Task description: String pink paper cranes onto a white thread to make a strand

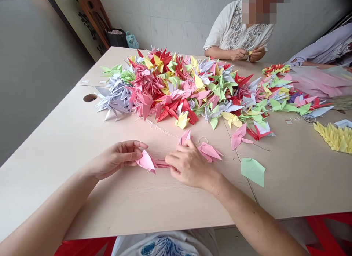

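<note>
Left hand pinches pink origami piece; right hand curls over pink folded paper, grip unclear. Light pressure should spare creases.

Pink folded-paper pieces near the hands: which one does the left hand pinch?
The pink folded-paper piece at the thumb of the left hand; it is left of the others.
</note>
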Demonstrator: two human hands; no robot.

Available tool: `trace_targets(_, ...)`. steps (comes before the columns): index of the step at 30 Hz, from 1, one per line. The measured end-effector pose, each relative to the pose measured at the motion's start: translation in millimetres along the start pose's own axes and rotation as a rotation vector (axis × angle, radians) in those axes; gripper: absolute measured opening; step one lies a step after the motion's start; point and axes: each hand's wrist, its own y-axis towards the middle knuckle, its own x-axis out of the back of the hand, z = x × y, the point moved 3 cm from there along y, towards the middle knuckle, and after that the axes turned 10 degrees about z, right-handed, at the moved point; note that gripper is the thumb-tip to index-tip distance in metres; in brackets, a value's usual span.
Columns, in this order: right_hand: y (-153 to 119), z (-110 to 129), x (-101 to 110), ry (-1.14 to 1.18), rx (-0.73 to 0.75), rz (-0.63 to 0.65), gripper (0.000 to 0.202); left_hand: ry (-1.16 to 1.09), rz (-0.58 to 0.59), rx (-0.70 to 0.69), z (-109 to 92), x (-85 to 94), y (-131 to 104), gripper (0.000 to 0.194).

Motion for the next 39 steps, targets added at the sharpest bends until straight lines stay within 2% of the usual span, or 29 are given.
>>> trace_targets(7,1.4,-0.7,4.3,-0.096,-0.034,-0.159,0.017,-0.127,0.018,0.083,1.2,-3.0,0.3,0.027)
trace_targets(14,-0.5,-0.5,9.3,-0.136,0.049,-0.274,0.018,-0.319,-0.032,0.108,4.9,8.1,-0.3,0.035)
trace_targets(21,-2.2,-0.2,14.8,-0.225,0.071,-0.424,0.022,-0.205,-0.038,0.091,1.6,6.6,-2.0,0.033)
trace_targets(26,-4.1,-1.6,15.9,-0.22,0.062,-0.414,0.021,-0.137,-0.014,0.081,0.2,5.4,-2.5,0.029)
trace_targets(30,-4.8,-0.1,17.0,-0.204,0.07,-0.42,0.022,-0.121,-0.067,0.043,0.7,7.2,-1.5,0.031)
trace_targets(35,-2.9,3.2,16.6,-0.206,0.074,-0.446,0.024,-0.207,-0.142,-0.011,-0.3,7.2,0.4,0.032)
trace_targets(39,-2.3,3.7,15.2,-0.203,0.082,-0.434,0.022,-0.306,-0.124,0.0,0.3,7.2,0.4,0.03)
